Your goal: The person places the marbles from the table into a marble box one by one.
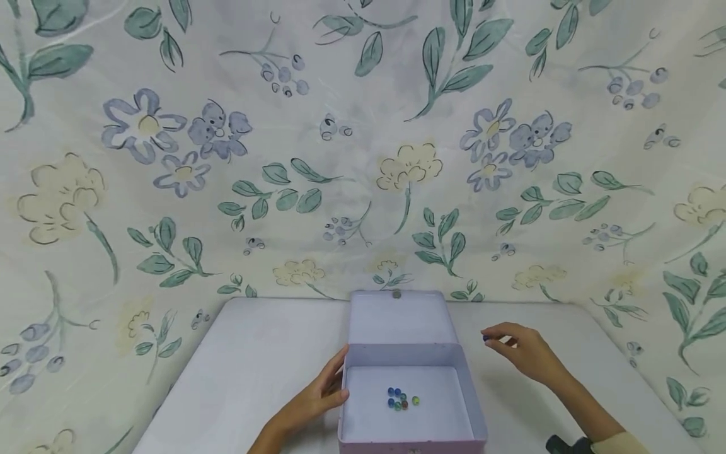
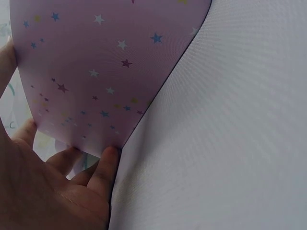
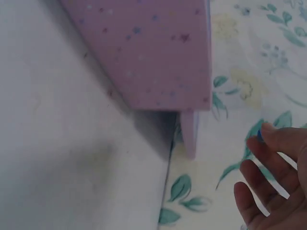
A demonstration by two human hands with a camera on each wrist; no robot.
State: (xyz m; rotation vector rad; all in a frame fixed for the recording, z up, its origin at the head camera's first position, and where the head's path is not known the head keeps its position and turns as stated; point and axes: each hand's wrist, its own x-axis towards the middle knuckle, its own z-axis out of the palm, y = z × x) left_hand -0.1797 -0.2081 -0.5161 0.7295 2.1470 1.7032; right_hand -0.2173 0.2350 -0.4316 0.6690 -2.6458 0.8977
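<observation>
An open pink metal box (image 1: 412, 446) with a star print stands on the white table, its lid (image 1: 399, 318) tipped back behind it. Several glass marbles (image 1: 398, 405), blue, green, reddish and yellow-green, lie in a loose group on its floor. My left hand (image 1: 317, 398) holds the box by its left side, the thumb at the rim and the fingertips at the rear corner in the left wrist view. To the right of the box and above the table, my right hand (image 1: 524, 351) pinches a dark blue marble (image 3: 260, 136) between thumb and index finger; the other fingers are loosely bent.
The white table (image 1: 272, 340) extends on both sides of the box. A cloth with flowers and leaves (image 1: 363, 208) hangs behind and beside the table. A black strap or device (image 1: 567, 445) is at the right wrist, by the sleeve.
</observation>
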